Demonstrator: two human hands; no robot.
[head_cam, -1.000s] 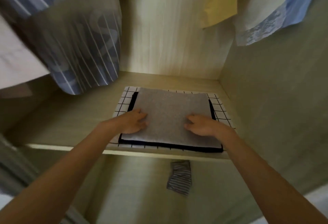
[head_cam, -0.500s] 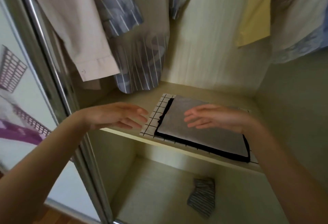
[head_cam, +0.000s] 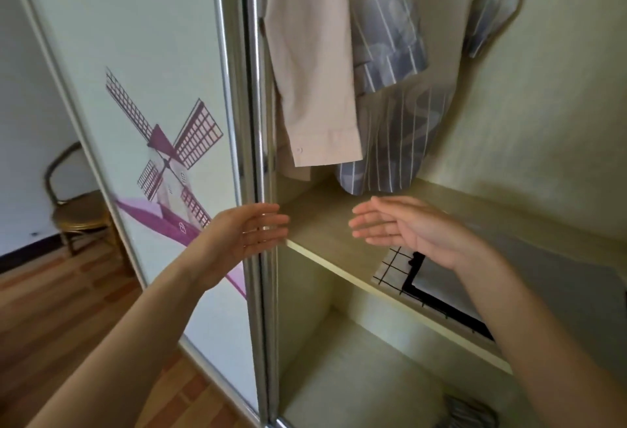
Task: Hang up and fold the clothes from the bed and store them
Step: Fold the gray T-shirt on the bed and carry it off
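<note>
A stack of folded clothes [head_cam: 437,280], grey on top of black on a white grid-patterned piece, lies on the wardrobe shelf [head_cam: 339,241], partly hidden by my right arm. My right hand [head_cam: 403,227] hovers open above the shelf, left of the stack, holding nothing. My left hand [head_cam: 251,231] is open with its fingers against the metal edge of the sliding door [head_cam: 254,156]. A beige shirt [head_cam: 315,71] and a blue striped shirt [head_cam: 393,105] hang above the shelf.
The sliding door panel [head_cam: 142,88] with a windmill picture stands at the left. A striped folded cloth [head_cam: 468,414] lies in the lower compartment. A wooden chair [head_cam: 78,210] stands far left on the wood floor [head_cam: 68,326].
Both hands have lifted off the folded stack and moved left. My left hand has reached the door's metal edge. The view has swung left toward the door.
</note>
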